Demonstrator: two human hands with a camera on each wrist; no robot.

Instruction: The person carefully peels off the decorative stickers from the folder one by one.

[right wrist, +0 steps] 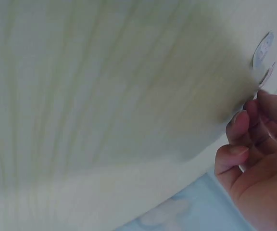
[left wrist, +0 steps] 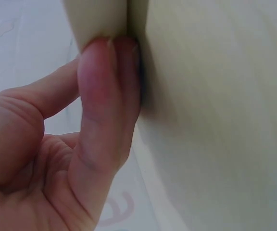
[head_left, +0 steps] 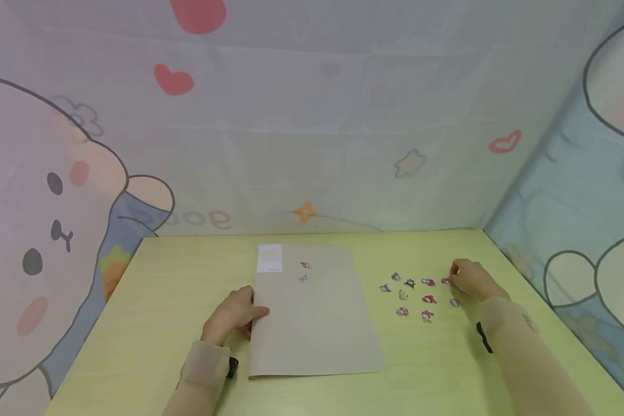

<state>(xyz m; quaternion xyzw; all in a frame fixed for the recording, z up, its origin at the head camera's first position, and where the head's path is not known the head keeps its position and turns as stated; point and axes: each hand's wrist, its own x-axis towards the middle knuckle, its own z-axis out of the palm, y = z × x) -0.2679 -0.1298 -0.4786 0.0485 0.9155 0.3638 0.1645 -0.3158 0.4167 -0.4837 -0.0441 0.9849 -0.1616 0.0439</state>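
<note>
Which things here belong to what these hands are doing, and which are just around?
Likely part of the job:
left hand, pinching the beige sheet
right hand, beside loose stickers
two stickers on the sheet

Apparently just surroundings:
patterned backdrop
table

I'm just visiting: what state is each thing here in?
Beige sheet: laid out, left edge held
Left hand: pinching that edge
White label: on the sheet's corner
Stickers: mostly spread beside the sheet, two on it
Right hand: fingertips at one sticker, grip unclear
Curtain: hanging, faintly creased
</note>
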